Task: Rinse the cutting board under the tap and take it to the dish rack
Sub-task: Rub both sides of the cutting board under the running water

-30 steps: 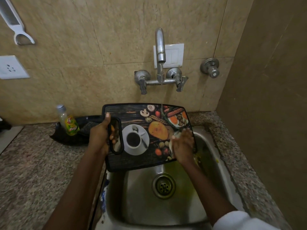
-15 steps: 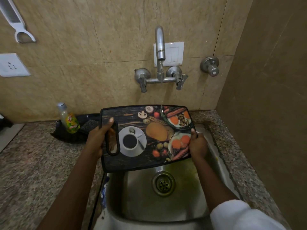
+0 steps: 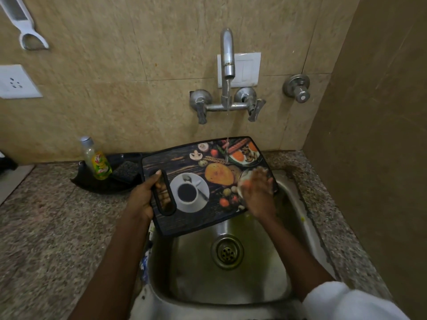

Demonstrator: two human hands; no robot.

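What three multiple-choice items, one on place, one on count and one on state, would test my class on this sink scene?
1. Where does the left hand hold the cutting board?
A. at its handle slot
B. at its far corner
C. from underneath the middle

2. How many bottles stand on the counter?
A. none
B. one
C. three

3. What is the state of the tap?
A. dry
B. running
C. removed from the wall

Answers: 1 A, the fingers pass through the slot; 2 B, one bottle stands left of the board; 3 B, a thin stream falls from the spout onto the board, where the right hand lies flat.
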